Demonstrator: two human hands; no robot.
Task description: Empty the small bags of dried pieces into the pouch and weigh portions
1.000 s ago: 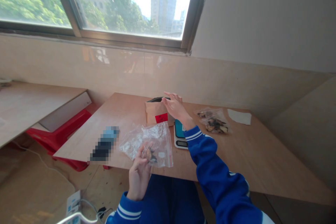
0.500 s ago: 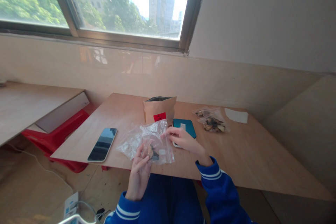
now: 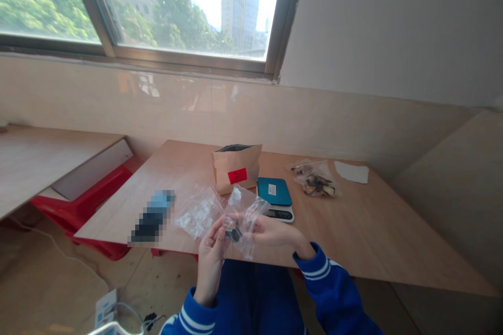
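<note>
Left grip (image 3: 212, 246): pinching clear bag (image 3: 244, 199), left of its dark pieces (image 3: 234, 234)
Right grip (image 3: 275, 231): at bag's right, pinch unclear
Paper pouch (image 3: 253, 175): far, gaping
Far-right bags (image 3: 313, 168): brown pieces (image 3: 319, 186) inside

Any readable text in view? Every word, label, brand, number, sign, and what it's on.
None legible.
Red label on the brown pouch: dark marks, too blurred.
White sticker on the teal-topped scale: print too small.
Scale display: no number readable.
Held clear bag: no print I can make out.
</note>
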